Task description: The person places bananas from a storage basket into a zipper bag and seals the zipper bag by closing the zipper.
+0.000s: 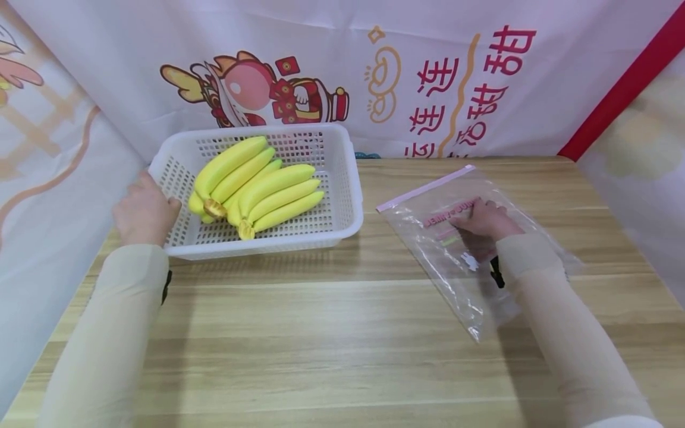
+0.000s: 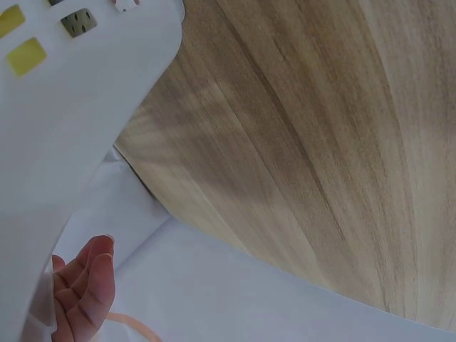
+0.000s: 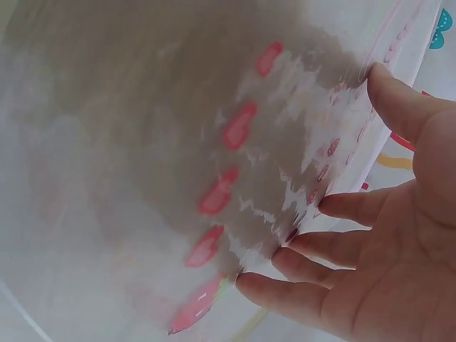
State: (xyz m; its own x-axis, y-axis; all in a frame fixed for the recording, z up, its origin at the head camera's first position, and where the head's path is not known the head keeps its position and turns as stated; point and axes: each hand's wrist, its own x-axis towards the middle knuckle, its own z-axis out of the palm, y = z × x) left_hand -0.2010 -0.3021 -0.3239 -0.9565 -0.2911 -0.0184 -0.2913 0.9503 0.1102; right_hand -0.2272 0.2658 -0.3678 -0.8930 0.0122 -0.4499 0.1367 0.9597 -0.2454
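Observation:
A white plastic basket with perforated walls holds two bunches of yellow bananas. My left hand grips the basket's left end, thumb over the rim. In the left wrist view, the fingers of that hand show beside the basket's white wall. A clear zip bag with a pink top strip and pink lettering lies flat on the table. My right hand is on the bag. The right wrist view shows this hand with spread fingers, fingertips touching the clear film.
The wood-grain table spreads beneath the basket and bag. A white printed cloth with cartoon figures and red characters hangs behind, close to the basket's back rim. More white cloth borders the table at the left.

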